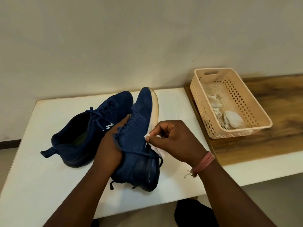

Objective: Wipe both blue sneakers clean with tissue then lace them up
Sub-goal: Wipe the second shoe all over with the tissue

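Plain off-white wall (114,38) fills the upper half of the view, meeting a white desk (32,177) whose top is smooth and matte, with a small dark speck near its far edge. To the right, a wood-grain surface (270,120) lies against the white top, brown with darker streaks. A dark skirting strip (9,144) shows at the far left, low on the wall.

On the white desk lie two blue sneakers. The far sneaker (85,131) rests on its sole, toe pointing away toward the wall, laces threaded, a white logo on its side. The near sneaker (139,145) is tipped on its side, heel on the desk and toe raised toward the wall, its pale sole edge turned to the right. The left hand (111,141) grips it from the left, fingers curled round the laced upper. The right hand (173,138) pinches a white tissue (157,148) between thumb and curled fingers, pressing it to the sneaker's side near the sole. A pink band (204,162) with a frayed thread circles the right wrist.

A beige perforated basket (213,133) stands on the wood-grain surface, well apart from the sneakers, holding crumpled used tissues (229,117), greyish and white, heaped at its near end
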